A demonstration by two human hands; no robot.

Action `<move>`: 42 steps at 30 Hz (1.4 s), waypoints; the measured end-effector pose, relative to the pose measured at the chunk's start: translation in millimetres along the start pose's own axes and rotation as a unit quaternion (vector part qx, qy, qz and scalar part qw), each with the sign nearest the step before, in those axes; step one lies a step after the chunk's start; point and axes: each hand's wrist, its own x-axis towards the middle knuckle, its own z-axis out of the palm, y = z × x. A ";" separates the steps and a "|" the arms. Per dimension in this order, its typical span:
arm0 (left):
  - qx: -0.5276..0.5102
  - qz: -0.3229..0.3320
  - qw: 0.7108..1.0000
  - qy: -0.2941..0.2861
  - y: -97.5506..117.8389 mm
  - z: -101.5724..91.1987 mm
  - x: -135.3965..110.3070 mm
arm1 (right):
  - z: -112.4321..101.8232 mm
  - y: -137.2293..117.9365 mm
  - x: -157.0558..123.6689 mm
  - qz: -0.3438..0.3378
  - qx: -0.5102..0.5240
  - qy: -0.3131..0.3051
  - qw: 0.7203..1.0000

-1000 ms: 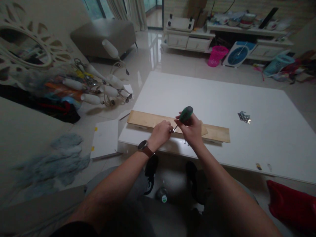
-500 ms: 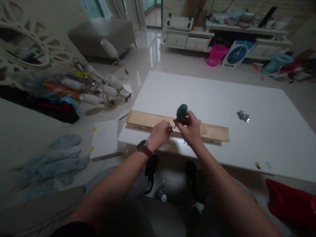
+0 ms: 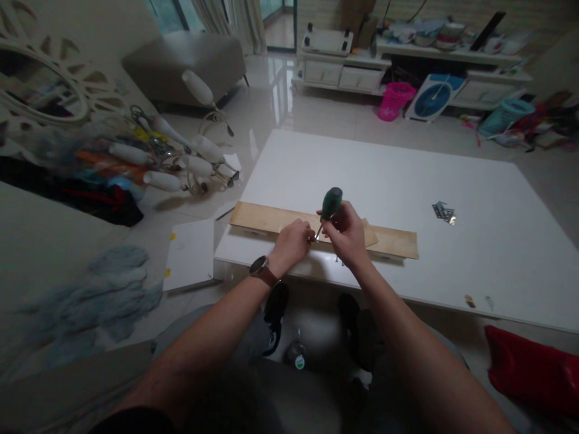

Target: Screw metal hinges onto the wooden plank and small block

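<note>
Right fingers [image 3: 330, 229] grip green screwdriver [image 3: 332, 204], tip [image 3: 317, 237] beside left fingers [image 3: 306, 228], curled at plank [image 3: 266, 217] edge, hold unclear.

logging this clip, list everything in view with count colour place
screwdriver: one, green, right hand
plank: one, light brown, over panel
panel: one, white, under plank
metal fittings: several, silver, on panel
lamp: one, white shades, left floor
mirror: one, pale frame, far left
bench: one, grey, back left
cabinets: number unclear, white, far wall
bin: one, pink, by cabinets
fan: one, blue-white, beside bin
basket: one, teal, back right
unclear object: one, red, lower right
bottle: one, clear, lower middle
left hand: one, bare, at plank
right hand: one, bare, on screwdriver
</note>
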 end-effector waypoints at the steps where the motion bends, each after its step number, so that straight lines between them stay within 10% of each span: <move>1: -0.001 -0.010 1.000 0.003 -0.2 0.8 -0.1 | 0.2 -0.3 -0.3 0.001 0.004 -0.005 1.000; 42: 0.033 0.019 0.999 -0.014 0.7 -0.3 2.4 | 0.6 6.9 3.2 0.008 0.001 0.049 0.999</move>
